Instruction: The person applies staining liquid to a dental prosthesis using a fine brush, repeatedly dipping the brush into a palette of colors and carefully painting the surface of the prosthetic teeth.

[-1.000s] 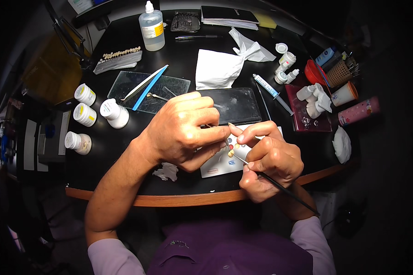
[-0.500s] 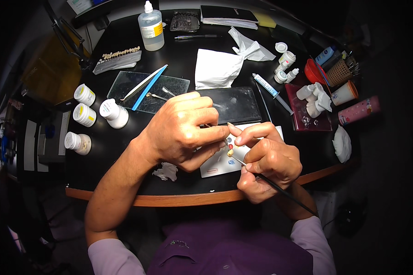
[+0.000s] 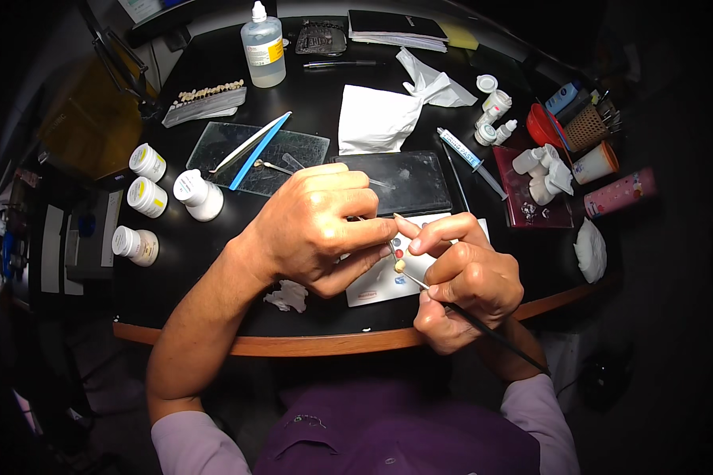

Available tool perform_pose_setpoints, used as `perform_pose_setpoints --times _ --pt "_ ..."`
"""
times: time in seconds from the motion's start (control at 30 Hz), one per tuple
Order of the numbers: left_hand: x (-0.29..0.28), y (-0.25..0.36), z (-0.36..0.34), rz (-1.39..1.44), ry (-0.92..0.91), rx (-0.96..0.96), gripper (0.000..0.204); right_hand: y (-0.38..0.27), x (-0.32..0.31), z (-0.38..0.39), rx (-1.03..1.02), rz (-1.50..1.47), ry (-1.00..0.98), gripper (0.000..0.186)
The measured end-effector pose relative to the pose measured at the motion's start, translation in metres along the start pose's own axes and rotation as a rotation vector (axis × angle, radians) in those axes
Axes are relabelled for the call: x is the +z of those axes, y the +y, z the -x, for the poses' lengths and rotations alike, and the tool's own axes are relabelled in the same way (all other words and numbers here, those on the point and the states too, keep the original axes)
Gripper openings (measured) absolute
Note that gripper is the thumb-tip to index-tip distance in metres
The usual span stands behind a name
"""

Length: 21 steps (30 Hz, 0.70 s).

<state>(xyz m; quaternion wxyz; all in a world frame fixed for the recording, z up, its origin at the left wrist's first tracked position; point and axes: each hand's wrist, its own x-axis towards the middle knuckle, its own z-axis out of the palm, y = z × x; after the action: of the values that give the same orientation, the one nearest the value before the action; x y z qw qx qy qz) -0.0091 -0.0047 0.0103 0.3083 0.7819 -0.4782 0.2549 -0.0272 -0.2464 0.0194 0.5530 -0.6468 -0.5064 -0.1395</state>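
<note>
Over a white printed card (image 3: 366, 296), a small yellowish tooth crown (image 3: 400, 267) is held up on a thin metal tool (image 3: 393, 252). My left hand (image 3: 318, 229) pinches that tool; its upper part is hidden in the fingers. From the other side, my right hand (image 3: 474, 286) grips a fine brush (image 3: 491, 336) with a long dark handle, its tip at the crown. The fingertips of both hands meet above the crown. Behind my left hand lies a glass slab (image 3: 297, 146) bearing a blue-and-white tweezer-like tool (image 3: 260, 150) and a small metal-ended instrument (image 3: 273, 166).
White-lidded jars (image 3: 198, 195) stand at left. A clear bottle (image 3: 263, 51) and a tooth shade set (image 3: 206, 104) are farther back. Paper tissue (image 3: 376, 119), a dark flat case (image 3: 408, 182), a syringe (image 3: 471, 161) and a red block with small bottles (image 3: 523, 210) lie beyond and right.
My right hand and the brush have shifted very slightly right. The crown has turned or moved a little at the brush tip. My left hand is nearly still.
</note>
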Motion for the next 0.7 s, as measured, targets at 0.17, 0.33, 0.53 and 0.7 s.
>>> perform_pose_setpoints --times 0.17,0.33,0.53,0.7 --pt "0.0002 -0.0002 0.0009 0.005 -0.001 -0.003 0.032 0.0 -0.0005 0.0008 -0.002 -0.011 -0.004 0.023" --pt "0.0027 -0.0001 -0.0001 0.004 0.041 0.006 0.02 -0.0013 -0.001 0.0013 -0.006 -0.022 0.02 0.023" --pt "0.0004 0.001 0.0011 -0.008 0.028 0.002 0.02 0.0007 -0.0009 0.0001 -0.029 -0.01 0.002 0.023" --pt "0.0027 -0.0003 -0.0003 -0.002 0.027 0.008 0.02 0.0004 -0.0015 0.0008 -0.023 0.004 0.007 0.023"
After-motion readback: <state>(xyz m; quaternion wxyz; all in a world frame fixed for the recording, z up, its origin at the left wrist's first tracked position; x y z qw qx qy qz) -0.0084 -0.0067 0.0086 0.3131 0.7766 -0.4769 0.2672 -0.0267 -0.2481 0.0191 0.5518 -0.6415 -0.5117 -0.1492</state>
